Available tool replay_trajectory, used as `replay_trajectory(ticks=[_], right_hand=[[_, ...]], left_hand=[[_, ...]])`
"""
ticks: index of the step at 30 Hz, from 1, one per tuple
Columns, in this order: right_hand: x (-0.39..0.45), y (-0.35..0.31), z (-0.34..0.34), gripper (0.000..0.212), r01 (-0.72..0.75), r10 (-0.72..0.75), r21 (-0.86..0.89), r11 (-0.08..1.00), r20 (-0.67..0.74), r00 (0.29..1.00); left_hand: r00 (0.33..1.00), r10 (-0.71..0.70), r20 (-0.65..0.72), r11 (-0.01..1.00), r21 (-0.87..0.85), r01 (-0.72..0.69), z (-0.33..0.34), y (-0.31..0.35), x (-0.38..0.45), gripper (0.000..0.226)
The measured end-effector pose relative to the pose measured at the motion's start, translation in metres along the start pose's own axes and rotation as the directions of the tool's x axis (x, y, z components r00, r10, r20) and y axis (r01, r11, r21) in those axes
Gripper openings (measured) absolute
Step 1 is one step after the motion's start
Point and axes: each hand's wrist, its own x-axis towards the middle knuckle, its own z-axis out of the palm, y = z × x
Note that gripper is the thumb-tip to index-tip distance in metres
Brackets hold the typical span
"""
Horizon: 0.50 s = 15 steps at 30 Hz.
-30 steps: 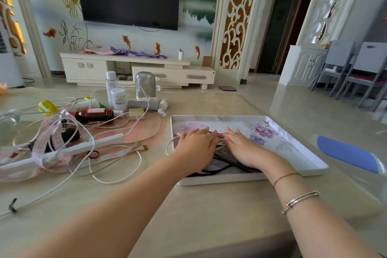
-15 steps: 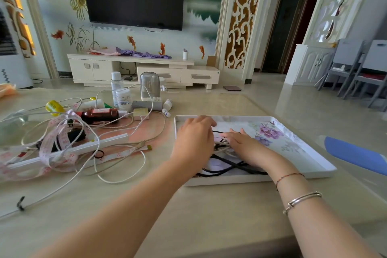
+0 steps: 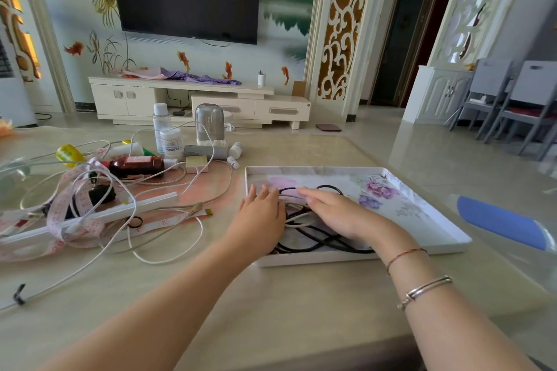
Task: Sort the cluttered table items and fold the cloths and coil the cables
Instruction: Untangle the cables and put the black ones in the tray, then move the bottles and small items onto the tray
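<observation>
A white floral tray (image 3: 422, 211) lies on the beige table. In its left part sits a bundle of black and white cables (image 3: 307, 238). My left hand (image 3: 259, 217) lies flat at the tray's left edge, fingers straight, touching the bundle. My right hand (image 3: 337, 214) lies flat on top of the cables, fingers stretched leftward. To the left of the tray, loose white cables (image 3: 156, 220), a pink measuring tape (image 3: 75, 205) and a white rod (image 3: 90, 217) form a tangle.
Behind the tangle stand a brown bottle (image 3: 135, 166), white bottles (image 3: 170, 141), a grey container (image 3: 209, 123) and a yellow cap (image 3: 69, 153). A blue object (image 3: 503, 223) lies right of the tray. A small black ring (image 3: 134, 221) rests near the rod.
My left hand lifted toward the tray's far left edge half a second ago, then came back down flat beside the cables. My right hand stayed on the bundle.
</observation>
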Motion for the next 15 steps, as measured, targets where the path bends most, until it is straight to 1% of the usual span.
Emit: replay_trajectory(ticks=[2,3,7,9,12,15], right_hand=[[0.0,0.0,-0.005,0.041,-0.018,0.02,0.046,0.999,-0.045,0.999],[-0.001,0.0,-0.008,0.039,-0.019,0.025,0.08,0.997,-0.075,0.997],[-0.005,0.0,-0.018,0.035,0.021,0.024,0.207,0.978,-0.214,0.977],[-0.01,-0.001,-0.021,0.034,0.024,0.036,0.228,0.973,-0.257,0.966],[-0.017,-0.004,-0.022,0.035,0.012,0.032,0.151,0.988,-0.283,0.959],[-0.024,-0.017,-0.018,0.035,0.023,-0.008,0.049,0.999,-0.284,0.959]], left_hand=[[0.999,-0.021,0.029,0.999,0.038,0.02,-0.004,0.001,-0.003,0.042],[1.0,-0.019,0.023,0.999,0.037,0.019,-0.007,0.001,-0.004,0.042],[0.995,-0.01,-0.097,0.996,-0.092,0.001,-0.023,0.004,-0.012,0.041],[0.992,-0.02,-0.126,0.991,-0.134,0.003,-0.031,0.004,-0.014,0.039],[0.991,-0.014,-0.135,0.989,-0.144,-0.006,-0.042,0.002,-0.019,0.038],[0.993,-0.011,-0.12,0.989,-0.146,-0.007,-0.052,-0.009,-0.027,0.039]])
